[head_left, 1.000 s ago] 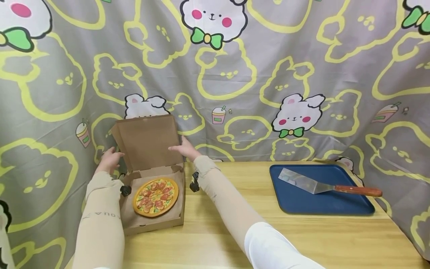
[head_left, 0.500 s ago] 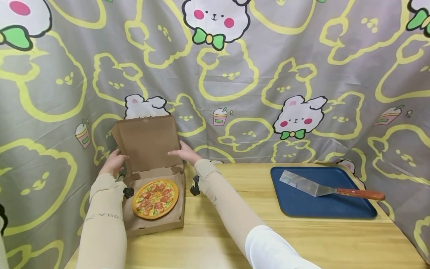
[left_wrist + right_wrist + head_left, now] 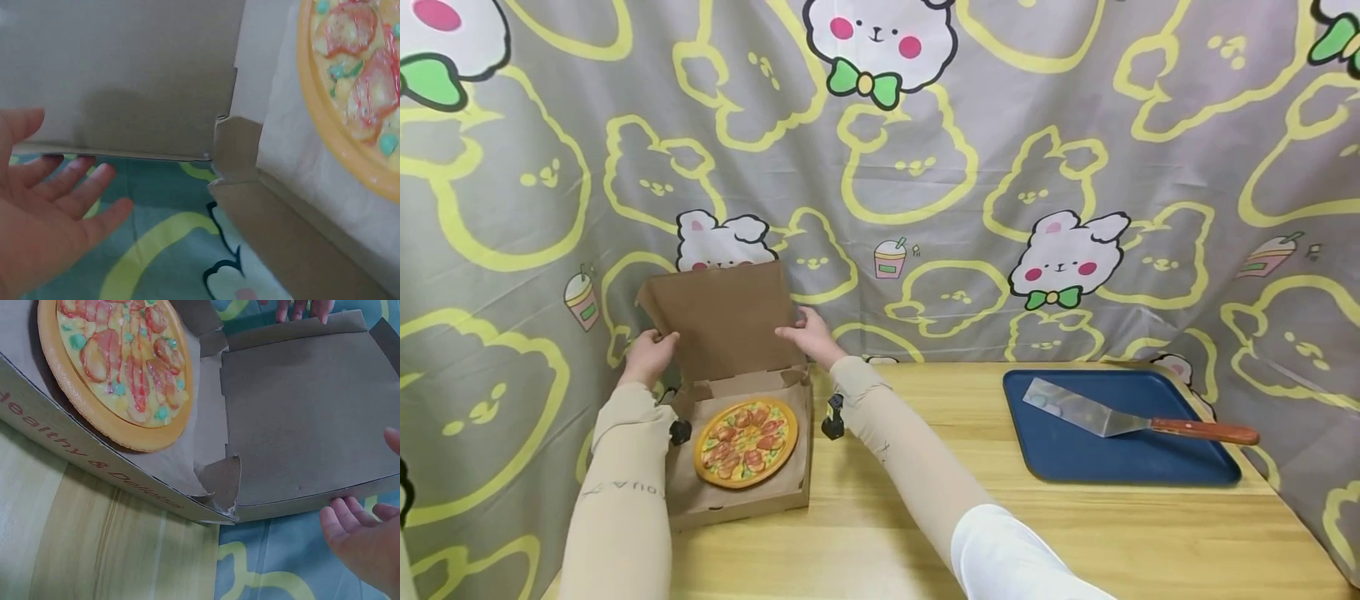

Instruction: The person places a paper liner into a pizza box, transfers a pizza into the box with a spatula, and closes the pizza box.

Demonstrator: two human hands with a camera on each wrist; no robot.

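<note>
A cardboard pizza box (image 3: 741,504) stands on the table with its lid (image 3: 726,321) raised. Inside lies a round pizza (image 3: 747,442), glossy like a toy, on brown paper. My left hand (image 3: 650,357) is at the lid's left edge; in the left wrist view its spread fingers (image 3: 81,187) meet that edge, with the thumb held apart on the inner side. Opposite it, my right hand (image 3: 815,337) touches the lid's right edge. The right wrist view shows its fingertips (image 3: 344,509) against the outer side of the lid, thumb over the inner face.
At the right of the wooden table (image 3: 917,492) lies a blue tray (image 3: 1075,458). A metal spatula (image 3: 1090,415) with a wooden handle rests across it, the handle reaching past the tray's edge. A patterned grey curtain (image 3: 925,183) hangs behind and at both sides.
The lid has tipped slightly forward, its upper left corner coming down and to the left. Both hands stay beside it; the left fingers have drawn closer to its edge.
</note>
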